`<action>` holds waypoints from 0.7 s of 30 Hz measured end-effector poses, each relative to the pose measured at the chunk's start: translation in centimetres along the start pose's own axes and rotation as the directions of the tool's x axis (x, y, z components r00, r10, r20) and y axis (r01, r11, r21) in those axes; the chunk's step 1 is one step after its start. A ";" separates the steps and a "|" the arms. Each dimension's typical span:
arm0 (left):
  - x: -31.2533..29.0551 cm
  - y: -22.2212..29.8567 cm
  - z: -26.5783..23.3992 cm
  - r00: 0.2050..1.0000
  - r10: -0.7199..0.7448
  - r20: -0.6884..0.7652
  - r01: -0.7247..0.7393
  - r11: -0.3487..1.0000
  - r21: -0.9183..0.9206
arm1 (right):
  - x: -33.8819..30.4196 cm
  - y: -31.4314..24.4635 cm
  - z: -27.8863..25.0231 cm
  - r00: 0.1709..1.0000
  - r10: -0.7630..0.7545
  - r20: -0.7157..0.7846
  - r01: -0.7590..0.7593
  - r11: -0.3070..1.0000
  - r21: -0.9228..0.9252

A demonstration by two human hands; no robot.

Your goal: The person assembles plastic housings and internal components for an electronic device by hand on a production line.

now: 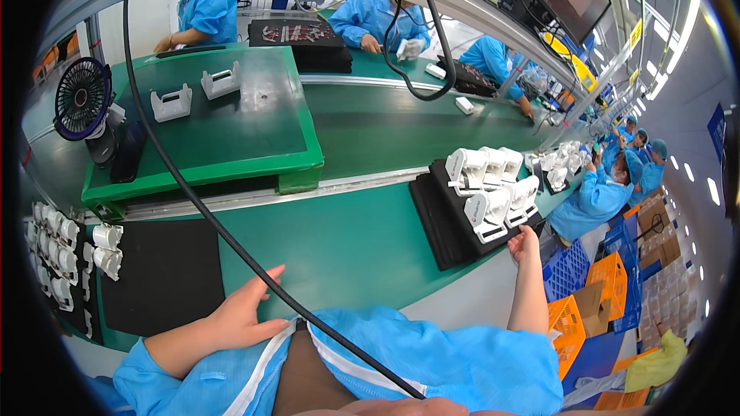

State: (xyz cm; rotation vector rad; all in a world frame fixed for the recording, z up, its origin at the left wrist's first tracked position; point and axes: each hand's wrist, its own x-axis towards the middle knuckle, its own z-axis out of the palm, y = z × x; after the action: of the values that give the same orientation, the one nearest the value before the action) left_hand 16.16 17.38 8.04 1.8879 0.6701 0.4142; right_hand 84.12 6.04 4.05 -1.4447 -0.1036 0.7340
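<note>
My left hand is held over the near edge of the green bench, fingers spread and nothing in them. Close to it lies a flat black mat. At the right, my right hand has its fingers curled at the near corner of the top black tray in a stack. White plastic housings with rounded bodies and flat bases, such as one white housing, stand in rows on that tray. The fingertips are partly hidden by the tray's edge.
A black cable hangs across the view in front of me. More white housings stand far left. A green raised platform holds two white brackets; a small fan stands beside it. Orange crates and co-workers in blue are around.
</note>
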 end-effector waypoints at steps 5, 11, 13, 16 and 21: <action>-0.9 -1.6 0.1 0.992 -0.048 -0.120 0.037 0.995 -0.087 | 1.2 0.1 -0.5 0.993 -0.007 0.122 -0.009 0.991 0.131; 0.3 -1.7 0.8 0.992 -0.057 -0.113 0.037 0.985 -0.171 | 1.1 0.8 0.4 0.972 -0.017 0.236 -0.055 0.954 0.293; 0.3 -1.8 1.2 0.991 -0.062 -0.121 0.040 0.984 -0.176 | 1.1 1.5 1.1 0.939 -0.195 0.284 0.041 0.881 0.471; 0.1 -1.4 1.6 0.986 -0.073 -0.153 0.044 0.982 -0.183 | 0.8 2.5 2.1 0.948 -0.250 0.200 0.122 0.859 0.496; -0.8 -1.1 1.4 0.978 -0.082 -0.193 0.049 0.985 -0.167 | 1.6 3.2 1.1 0.947 -0.292 0.131 0.175 0.815 0.552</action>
State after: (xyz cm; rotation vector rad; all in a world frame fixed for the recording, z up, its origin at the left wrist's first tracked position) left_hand 16.01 16.25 6.46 1.6803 0.8055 0.6033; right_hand 83.51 7.65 0.71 -0.7950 -0.2194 0.6424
